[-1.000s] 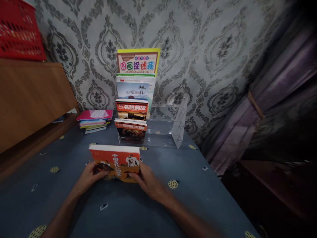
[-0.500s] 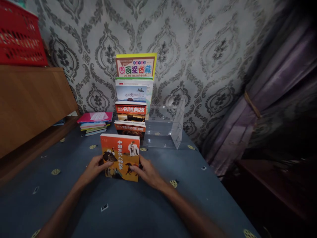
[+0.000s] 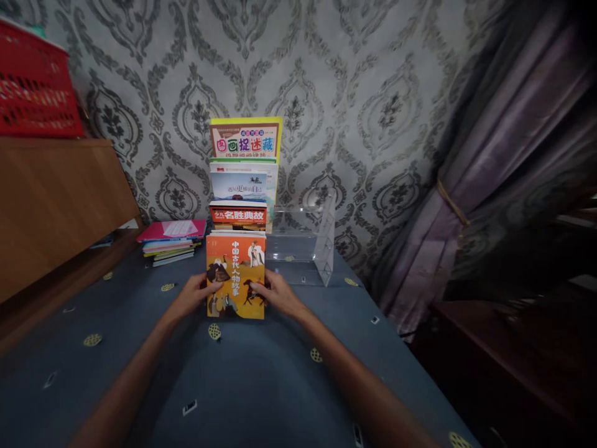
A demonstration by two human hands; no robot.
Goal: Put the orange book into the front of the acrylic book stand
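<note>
forearms [image 3: 124, 373] come in low from both sides over the dark blue tablecloth [image 3: 252, 386], angled inward so the hands meet at one book. left hand [image 3: 190, 295] grips its left edge, thumb laid on the front cover and the other fingers curled round behind, mostly out of sight; right hand [image 3: 283, 295] mirrors it on the right edge. both are closed only as far as the book's thickness allows, and neither has hold of anything else. gripping low on opposite sides seems to keep the orange book [image 3: 236, 264] upright and square, its cover facing the wearer, with the top left free.

that book is just in front of the clear stand [image 3: 328, 249], near its left end; whether it touches the stand or the tablecloth i cannot tell. behind it, books rise in steps: a red book [image 3: 240, 215], a blue book [image 3: 242, 186], and at the back a tall book with a yellow border [image 3: 247, 138]. the stepping, shortest-showing in front, probably lets each title be read above the next.

left of the stand, a pile of books [image 3: 172, 231] lies flat, likely because flat books need no support. beyond are a wooden cabinet [image 3: 60, 205] with a red basket [image 3: 35, 87] on top, a tied purple curtain [image 3: 431, 242] and patterned wallpaper [image 3: 392, 37].
</note>
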